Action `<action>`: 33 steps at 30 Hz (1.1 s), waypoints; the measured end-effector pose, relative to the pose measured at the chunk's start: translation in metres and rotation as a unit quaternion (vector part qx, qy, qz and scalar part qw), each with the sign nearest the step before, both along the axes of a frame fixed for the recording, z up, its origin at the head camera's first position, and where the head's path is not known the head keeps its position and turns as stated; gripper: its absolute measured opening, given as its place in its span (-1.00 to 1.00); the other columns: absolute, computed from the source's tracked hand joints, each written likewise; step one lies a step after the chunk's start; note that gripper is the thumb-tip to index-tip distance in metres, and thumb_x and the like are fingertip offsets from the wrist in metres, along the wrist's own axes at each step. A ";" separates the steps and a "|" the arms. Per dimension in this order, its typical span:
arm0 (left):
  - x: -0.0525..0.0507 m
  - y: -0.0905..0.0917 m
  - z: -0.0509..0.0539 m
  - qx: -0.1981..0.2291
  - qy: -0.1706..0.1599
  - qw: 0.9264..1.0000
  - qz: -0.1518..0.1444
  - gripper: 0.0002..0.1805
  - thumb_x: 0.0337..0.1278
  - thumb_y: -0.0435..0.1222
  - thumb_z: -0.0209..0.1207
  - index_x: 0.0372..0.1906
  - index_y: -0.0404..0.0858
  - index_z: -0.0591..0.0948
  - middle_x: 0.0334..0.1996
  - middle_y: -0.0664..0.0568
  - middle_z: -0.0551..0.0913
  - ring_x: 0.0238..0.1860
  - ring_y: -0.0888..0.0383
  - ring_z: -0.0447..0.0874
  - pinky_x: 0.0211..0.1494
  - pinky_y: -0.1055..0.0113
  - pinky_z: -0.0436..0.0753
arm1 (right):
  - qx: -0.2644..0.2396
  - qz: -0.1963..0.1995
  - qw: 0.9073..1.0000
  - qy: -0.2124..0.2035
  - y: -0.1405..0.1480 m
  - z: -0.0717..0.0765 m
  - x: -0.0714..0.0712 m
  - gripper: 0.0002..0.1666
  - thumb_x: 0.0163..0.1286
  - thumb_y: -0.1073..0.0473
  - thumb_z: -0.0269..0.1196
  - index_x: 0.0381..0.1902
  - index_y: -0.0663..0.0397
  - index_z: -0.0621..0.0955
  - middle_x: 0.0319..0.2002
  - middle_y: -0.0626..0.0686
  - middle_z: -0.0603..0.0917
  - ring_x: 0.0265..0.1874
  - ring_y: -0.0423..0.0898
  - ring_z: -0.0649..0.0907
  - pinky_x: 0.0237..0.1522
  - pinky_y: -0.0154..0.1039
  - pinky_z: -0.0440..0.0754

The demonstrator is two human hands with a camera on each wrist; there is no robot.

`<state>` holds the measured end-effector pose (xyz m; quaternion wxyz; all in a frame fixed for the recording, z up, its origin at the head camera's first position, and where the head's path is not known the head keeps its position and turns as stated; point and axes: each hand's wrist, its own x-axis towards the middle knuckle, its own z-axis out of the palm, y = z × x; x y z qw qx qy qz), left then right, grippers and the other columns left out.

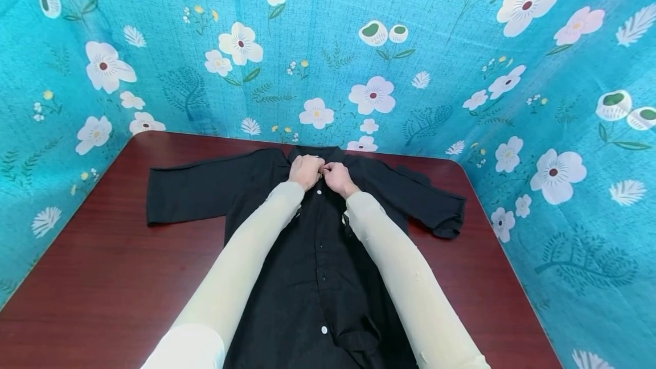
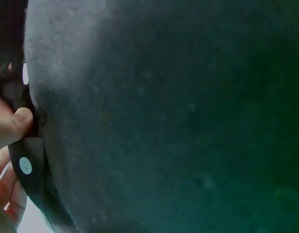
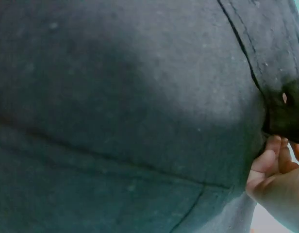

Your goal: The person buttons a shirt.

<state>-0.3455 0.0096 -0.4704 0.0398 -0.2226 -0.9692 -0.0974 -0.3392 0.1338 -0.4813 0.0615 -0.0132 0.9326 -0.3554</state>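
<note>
A black button-up shirt [image 1: 287, 295] lies spread front up, its collar [image 1: 319, 153] at the far side. Both hands meet just below the collar. My left hand [image 1: 306, 172] pinches the shirt's front edge near a white button [image 2: 25, 165], as the left wrist view shows. Facing it, my right hand [image 1: 338, 179] pinches the end of a black band with a buttonhole [image 3: 285, 98], seen in the right wrist view. Farther down the front are a white button [image 1: 319, 192] and a lower white button [image 1: 324, 329]. The hands partly hide the neck opening in the head view.
The shirt lies on a dark red-brown table [image 1: 102, 278]. One sleeve [image 1: 189, 192] stretches flat to the left; the other sleeve [image 1: 430, 204] goes right, its end crumpled. A blue flowered cloth [image 1: 328, 61] hangs behind the table and along its sides.
</note>
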 end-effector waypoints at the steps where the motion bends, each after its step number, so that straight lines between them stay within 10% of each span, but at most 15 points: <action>1: 0.000 0.000 0.000 0.002 -0.003 1.000 0.005 -0.89 0.22 -0.26 0.19 -0.41 -0.11 0.53 -0.42 0.05 0.58 -0.36 0.07 0.55 -0.14 0.19 0.44 | -0.002 0.005 1.000 -0.002 -0.001 0.001 0.000 -0.69 0.47 0.19 -0.02 -0.09 0.16 0.64 -0.16 0.08 0.65 -0.21 0.00 0.55 -0.16 -0.26 0.43; 19: 0.001 0.003 -0.002 0.018 -0.035 0.998 0.039 -0.92 0.24 -0.28 0.16 -0.36 -0.17 0.56 -0.37 -0.03 0.61 -0.30 0.02 0.58 -0.15 0.18 0.52 | -0.028 0.006 1.000 0.011 0.000 0.002 0.003 -0.74 0.37 0.28 0.13 -0.07 0.15 0.67 -0.08 0.08 0.67 -0.13 -0.01 0.57 -0.09 -0.21 0.47; 33: -0.002 0.001 -0.001 -0.007 -0.025 0.999 0.025 -0.93 0.25 -0.28 0.15 -0.35 -0.16 0.56 -0.33 0.00 0.59 -0.24 0.03 0.54 -0.08 0.13 0.43 | 0.056 0.020 0.996 0.071 0.003 0.002 0.002 -0.81 0.31 0.20 0.23 -0.17 0.03 0.73 -0.18 -0.04 0.72 -0.08 -0.05 0.60 0.03 -0.20 0.46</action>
